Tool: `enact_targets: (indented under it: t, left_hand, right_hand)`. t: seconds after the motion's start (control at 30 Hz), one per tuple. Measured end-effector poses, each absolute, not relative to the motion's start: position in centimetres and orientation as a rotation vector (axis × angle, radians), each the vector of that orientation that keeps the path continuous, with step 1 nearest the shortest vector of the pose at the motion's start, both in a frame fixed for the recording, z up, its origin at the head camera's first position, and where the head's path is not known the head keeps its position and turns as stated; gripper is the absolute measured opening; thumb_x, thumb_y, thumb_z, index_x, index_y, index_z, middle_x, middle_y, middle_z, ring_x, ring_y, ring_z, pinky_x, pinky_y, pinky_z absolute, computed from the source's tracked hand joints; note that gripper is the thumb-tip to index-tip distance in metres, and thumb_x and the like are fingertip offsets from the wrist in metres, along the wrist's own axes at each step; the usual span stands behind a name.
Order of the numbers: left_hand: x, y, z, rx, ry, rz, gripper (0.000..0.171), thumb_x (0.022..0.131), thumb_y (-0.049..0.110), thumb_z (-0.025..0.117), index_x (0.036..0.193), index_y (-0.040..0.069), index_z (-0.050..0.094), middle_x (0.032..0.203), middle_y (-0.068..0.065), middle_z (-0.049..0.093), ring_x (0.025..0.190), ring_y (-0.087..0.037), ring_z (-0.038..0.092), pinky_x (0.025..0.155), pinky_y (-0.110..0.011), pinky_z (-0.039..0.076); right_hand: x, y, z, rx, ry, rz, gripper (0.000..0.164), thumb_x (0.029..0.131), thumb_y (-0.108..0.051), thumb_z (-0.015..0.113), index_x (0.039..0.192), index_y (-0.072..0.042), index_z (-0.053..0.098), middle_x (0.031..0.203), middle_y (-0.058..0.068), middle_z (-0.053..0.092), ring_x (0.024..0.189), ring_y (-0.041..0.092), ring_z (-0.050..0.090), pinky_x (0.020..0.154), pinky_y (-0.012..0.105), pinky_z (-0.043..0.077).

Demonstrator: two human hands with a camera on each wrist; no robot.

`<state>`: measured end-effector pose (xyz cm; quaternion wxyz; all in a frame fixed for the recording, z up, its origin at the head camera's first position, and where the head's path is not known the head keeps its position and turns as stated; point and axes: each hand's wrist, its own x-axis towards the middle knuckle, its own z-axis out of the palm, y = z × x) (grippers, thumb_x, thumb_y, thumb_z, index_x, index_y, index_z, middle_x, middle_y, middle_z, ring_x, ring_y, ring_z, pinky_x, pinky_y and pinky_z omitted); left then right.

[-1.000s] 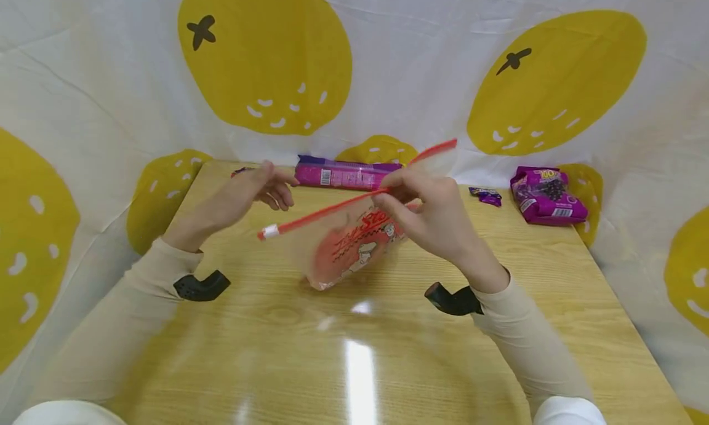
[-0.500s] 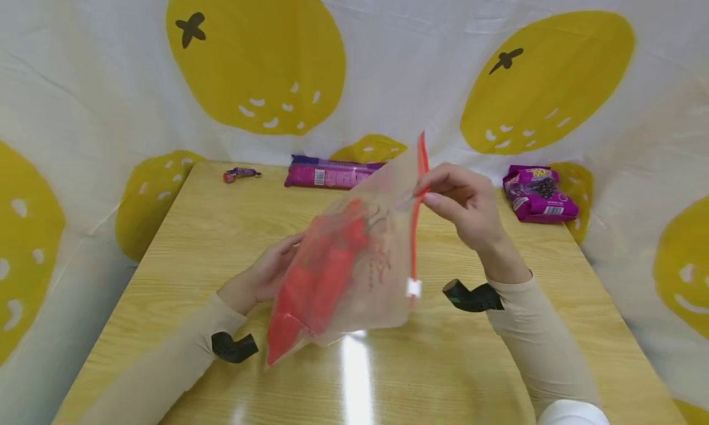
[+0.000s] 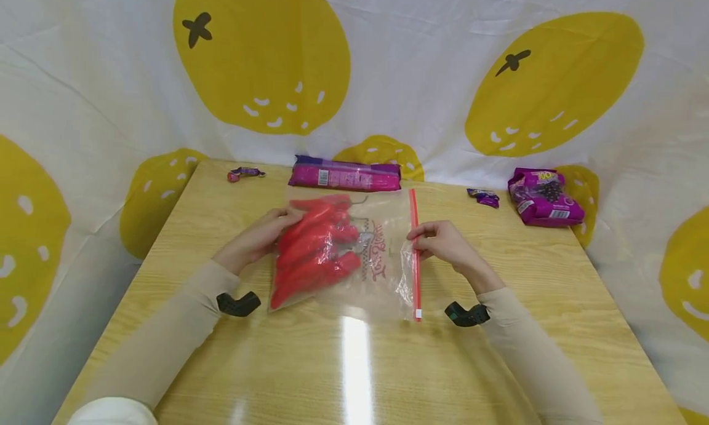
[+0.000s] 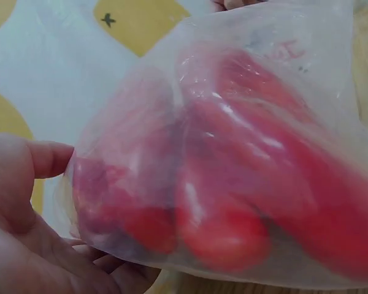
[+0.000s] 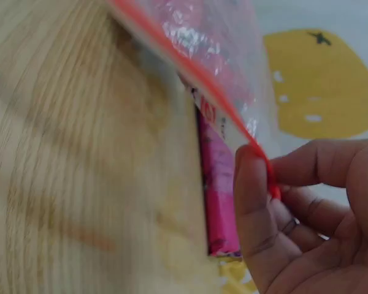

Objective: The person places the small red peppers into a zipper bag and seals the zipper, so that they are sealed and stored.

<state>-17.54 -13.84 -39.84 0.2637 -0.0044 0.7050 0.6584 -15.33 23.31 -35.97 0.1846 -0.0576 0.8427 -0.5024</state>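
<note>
A clear zip bag [image 3: 388, 289] with a red strip lies nearly flat above the middle of the table, its red lettering turned sideways. Inside, several long red peppers [image 3: 316, 246] are bunched toward its left end. My left hand [image 3: 256, 239] grips that end, thumb on the upper side and fingers underneath, as the left wrist view shows. At the other end my right hand [image 3: 448, 246] pinches the red zip strip [image 3: 415, 271] between thumb and fingers. The white slider [image 3: 418, 313] sits at the strip's near end. Whether the bag touches the table is unclear.
Along the back of the wooden table [image 3: 498, 351] lie a long purple packet [image 3: 344, 174], a small wrapped candy [image 3: 246, 173] at left, small purple wrapped candies [image 3: 484, 197], and a purple grape-print bag [image 3: 545, 197] at right. A lemon-print cloth [image 3: 410, 62] hangs behind.
The bag has turned from dangling below my right hand to lying flat. My left hand came from free in the air to its bottom end; my right hand lowered with the strip.
</note>
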Motion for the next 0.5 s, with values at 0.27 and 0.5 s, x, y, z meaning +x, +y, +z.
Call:
enact_targets:
  t: [0.27, 0.5]
  left_hand:
    - [-18.3, -12.5, -41.6, -0.111, 2.047, 1.749, 0.068, 0.091, 0.030, 0.050, 0.141, -0.003, 0.017, 0.142, -0.020, 0.027, 0.128, -0.031, 0.031, 0.105, -0.043, 0.028]
    - [-18.1, -12.2, -41.4, -0.105, 2.139, 1.708, 0.070, 0.092, 0.034, 0.051, 0.141, -0.002, 0.017, 0.139, -0.021, 0.031, 0.125, -0.032, 0.036, 0.102, -0.044, 0.033]
  right_hand:
    - [-16.7, 23.2, -39.2, -0.189, 2.567, -1.162, 0.019, 0.086, -0.001, 0.057, 0.101, 0.007, 0.063, 0.088, 0.019, 0.062, 0.068, 0.023, 0.059, 0.062, 0.036, 0.051]
    - [-17.2, 23.7, -39.6, -0.165, 2.542, -1.205, 0.017, 0.086, 0.001, 0.057, 0.100, 0.010, 0.060, 0.083, 0.019, 0.060, 0.066, 0.021, 0.059, 0.061, 0.037, 0.052]
